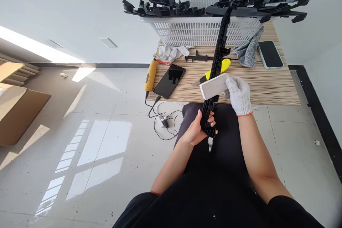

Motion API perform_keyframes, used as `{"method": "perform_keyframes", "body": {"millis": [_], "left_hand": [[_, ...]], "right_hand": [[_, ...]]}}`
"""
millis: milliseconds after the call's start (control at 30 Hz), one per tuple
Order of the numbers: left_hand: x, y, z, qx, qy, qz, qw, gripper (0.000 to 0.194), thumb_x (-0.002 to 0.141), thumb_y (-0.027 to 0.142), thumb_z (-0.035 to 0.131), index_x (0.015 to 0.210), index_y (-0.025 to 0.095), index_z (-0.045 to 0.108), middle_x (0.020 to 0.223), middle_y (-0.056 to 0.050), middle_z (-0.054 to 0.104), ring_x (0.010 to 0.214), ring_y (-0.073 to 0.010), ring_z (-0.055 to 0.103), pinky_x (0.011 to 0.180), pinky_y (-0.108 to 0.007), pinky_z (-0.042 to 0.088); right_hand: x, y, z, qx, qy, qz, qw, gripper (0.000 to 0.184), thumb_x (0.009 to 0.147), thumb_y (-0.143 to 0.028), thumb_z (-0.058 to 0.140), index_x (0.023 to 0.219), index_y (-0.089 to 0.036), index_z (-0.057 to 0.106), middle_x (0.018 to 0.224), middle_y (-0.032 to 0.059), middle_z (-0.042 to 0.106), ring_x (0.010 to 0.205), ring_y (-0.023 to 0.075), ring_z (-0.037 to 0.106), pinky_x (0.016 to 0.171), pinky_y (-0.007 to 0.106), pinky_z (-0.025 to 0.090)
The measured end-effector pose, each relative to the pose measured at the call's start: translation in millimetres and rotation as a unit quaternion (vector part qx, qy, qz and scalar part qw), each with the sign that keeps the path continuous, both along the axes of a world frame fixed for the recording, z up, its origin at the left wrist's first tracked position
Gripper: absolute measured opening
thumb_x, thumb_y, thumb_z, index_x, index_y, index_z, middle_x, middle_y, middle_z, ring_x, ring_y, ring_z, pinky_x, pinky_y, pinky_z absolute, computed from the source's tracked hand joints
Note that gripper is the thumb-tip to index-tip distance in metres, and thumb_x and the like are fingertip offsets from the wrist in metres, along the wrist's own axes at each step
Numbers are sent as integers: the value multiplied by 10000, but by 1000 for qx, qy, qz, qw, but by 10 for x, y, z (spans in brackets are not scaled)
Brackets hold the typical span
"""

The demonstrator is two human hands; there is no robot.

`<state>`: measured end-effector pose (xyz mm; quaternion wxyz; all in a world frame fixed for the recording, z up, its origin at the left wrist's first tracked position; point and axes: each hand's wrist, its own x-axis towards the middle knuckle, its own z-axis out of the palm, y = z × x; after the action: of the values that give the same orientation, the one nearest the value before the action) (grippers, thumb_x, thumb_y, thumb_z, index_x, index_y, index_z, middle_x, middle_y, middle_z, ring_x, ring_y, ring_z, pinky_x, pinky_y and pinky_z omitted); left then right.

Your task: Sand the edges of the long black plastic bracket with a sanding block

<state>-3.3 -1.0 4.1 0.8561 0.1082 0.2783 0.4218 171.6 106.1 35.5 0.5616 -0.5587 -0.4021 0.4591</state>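
Observation:
A long black plastic trim piece (220, 48) slants up from my lap across the table. My bare left hand (200, 128) is wrapped around its lower end, and its upper end reaches the basket rim. In a knitted white glove, my right hand (238, 94) pinches the end of a flat whitish rectangular block (215, 85). The block lies across the front of the trim piece; I cannot tell whether they touch. Behind them, partly covered, a yellow-handled knife (226, 65) rests on the table.
A white plastic basket (184, 32) bears several black trim pieces (264, 1). On the striped table (269, 85) are a black phone (170, 81), a second phone (270, 54), a caliper (199, 57), a white glove (171, 53), a grey cloth (249, 50) and a yellow corded tool (150, 75).

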Motion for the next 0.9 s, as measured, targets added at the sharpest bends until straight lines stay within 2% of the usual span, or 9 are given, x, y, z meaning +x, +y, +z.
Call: {"method": "perform_keyframes", "body": {"millis": [133, 267, 367, 500, 600, 733, 833, 900], "left_hand": [[5, 0, 17, -8, 9, 0, 1000, 522, 925, 688, 649, 1024, 177, 694, 843, 13, 417, 729, -132, 440, 681, -332, 605], [2, 1, 17, -13, 2, -1, 1000, 502, 936, 678, 644, 1012, 183, 686, 839, 13, 422, 724, -132, 448, 683, -330, 602], [-3, 1, 11, -16, 4, -1, 1000, 492, 928, 665, 669, 1013, 180, 687, 839, 16, 418, 726, -129, 447, 683, -330, 603], [-7, -2, -5, -3, -6, -4, 1000, 496, 907, 658, 704, 1030, 178, 697, 846, 19, 415, 736, -126, 445, 689, -333, 607], [-6, -4, -12, -9, -2, -4, 1000, 477, 923, 641, 695, 1034, 177, 697, 845, 18, 412, 739, -128, 449, 687, -333, 602], [-3, -1, 4, -15, 1, -2, 1000, 450, 932, 627, 689, 1018, 185, 684, 837, 20, 414, 730, -130, 451, 685, -332, 595], [-1, 0, 24, -18, 9, -6, 1000, 446, 927, 624, 695, 1013, 187, 674, 840, 18, 419, 729, -132, 451, 681, -328, 591], [-1, 1, 31, -18, 13, -7, 1000, 442, 931, 620, 691, 1012, 186, 672, 840, 17, 420, 729, -132, 450, 680, -326, 590]], "right_hand": [[-10, -8, 2, 13, 45, -60, 997, 406, 840, -580, 782, 750, -253, 560, 540, -62, 484, 424, 81, 425, 346, 206, 317], [-9, -34, 40, -20, 17, 0, 1000, 385, 812, -563, 813, 772, -252, 590, 518, -70, 463, 392, 78, 403, 313, 204, 262], [-10, -41, 84, -22, 56, -49, 997, 417, 822, -590, 781, 757, -265, 529, 483, -94, 394, 354, 71, 334, 286, 201, 185], [-4, -12, 111, -44, 47, -30, 997, 389, 814, -563, 800, 786, -265, 551, 474, -93, 420, 350, 80, 361, 282, 197, 201], [-4, 6, 112, -37, 64, -60, 995, 420, 805, -588, 802, 774, -268, 531, 470, -97, 419, 345, 75, 355, 278, 190, 191], [-4, 2, 103, -51, 33, -17, 998, 406, 789, -588, 823, 801, -261, 582, 486, -85, 466, 354, 81, 397, 285, 195, 244], [46, 15, 64, -41, 64, -57, 996, 488, 796, -661, 783, 733, -273, 493, 469, -81, 428, 331, 82, 343, 279, 223, 182], [102, 27, 29, -25, 66, -60, 996, 528, 819, -700, 741, 705, -276, 447, 471, -67, 442, 314, 77, 299, 282, 248, 145]]}}
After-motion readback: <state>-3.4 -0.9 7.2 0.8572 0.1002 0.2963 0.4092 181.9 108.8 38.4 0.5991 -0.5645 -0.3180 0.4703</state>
